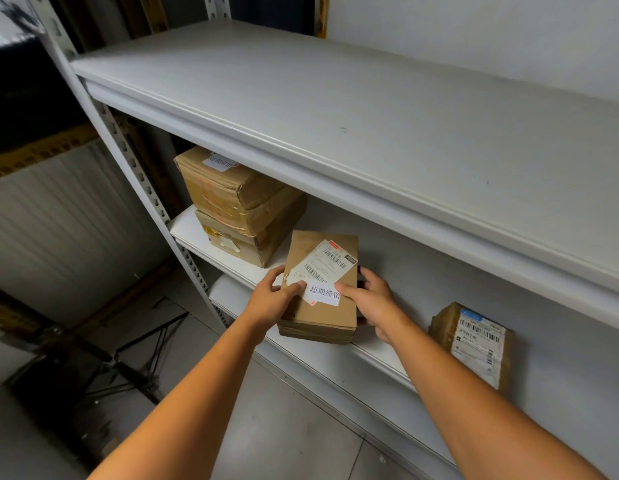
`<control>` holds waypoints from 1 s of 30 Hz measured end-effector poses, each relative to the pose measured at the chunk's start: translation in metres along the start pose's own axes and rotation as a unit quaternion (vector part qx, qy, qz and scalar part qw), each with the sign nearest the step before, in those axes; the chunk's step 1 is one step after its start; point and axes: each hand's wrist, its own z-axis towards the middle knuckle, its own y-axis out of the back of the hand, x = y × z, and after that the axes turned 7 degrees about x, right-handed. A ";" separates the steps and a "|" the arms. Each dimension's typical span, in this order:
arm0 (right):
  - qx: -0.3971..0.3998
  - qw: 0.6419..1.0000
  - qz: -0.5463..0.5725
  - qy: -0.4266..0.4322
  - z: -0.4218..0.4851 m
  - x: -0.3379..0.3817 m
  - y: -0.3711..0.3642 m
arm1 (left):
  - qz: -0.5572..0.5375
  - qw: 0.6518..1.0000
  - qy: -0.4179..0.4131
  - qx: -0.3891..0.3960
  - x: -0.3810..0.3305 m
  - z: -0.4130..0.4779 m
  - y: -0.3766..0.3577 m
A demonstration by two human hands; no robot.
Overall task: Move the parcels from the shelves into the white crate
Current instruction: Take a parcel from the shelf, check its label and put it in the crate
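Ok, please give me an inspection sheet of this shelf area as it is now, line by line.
Surface: white middle shelf bears the parcels; top shelf above it.
Job's things: flat parcel at the shelf's front edge; two stacked parcels at the left; labelled parcel at the right; white crate not in view.
Clutter: nothing seen.
Grippers: left hand and right hand grip the flat parcel by its sides, thumbs on top.
Cables: nothing seen.
Surroundings: black folding stand on the tiled floor; ribbed white panel at the left.
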 end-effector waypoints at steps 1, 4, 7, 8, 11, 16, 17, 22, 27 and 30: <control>0.006 1.000 -0.005 0.001 -0.006 -0.001 0.000 | -0.004 1.000 0.004 -0.002 0.002 -0.007 -0.002; 0.027 0.999 -0.017 0.006 -0.027 0.001 0.001 | -0.017 1.000 0.006 -0.019 0.006 -0.037 -0.008; 0.061 0.998 -0.027 0.023 -0.057 0.010 0.003 | -0.029 0.998 0.002 -0.055 0.005 -0.074 -0.016; 0.072 0.997 -0.029 0.030 -0.069 0.014 0.004 | -0.034 0.997 0.000 -0.067 0.004 -0.088 -0.019; 0.106 0.993 -0.036 0.042 -0.105 0.025 0.008 | -0.044 0.994 -0.004 -0.100 -0.001 -0.134 -0.030; 0.182 0.978 -0.081 0.056 -0.164 0.042 0.005 | -0.058 0.984 -0.010 -0.168 -0.001 -0.216 -0.047; 0.200 0.974 -0.088 0.060 -0.176 0.044 0.003 | -0.061 0.981 -0.011 -0.183 0.002 -0.232 -0.049; 0.274 0.952 -0.112 0.074 -0.234 0.047 -0.018 | -0.064 0.963 -0.021 -0.259 0.019 -0.310 -0.051; 0.337 0.928 -0.127 0.091 -0.292 0.045 -0.047 | -0.082 0.940 -0.040 -0.328 0.037 -0.386 -0.053; 0.363 0.914 -0.142 0.108 -0.325 0.041 -0.062 | -0.091 0.927 -0.039 -0.362 0.048 -0.428 -0.057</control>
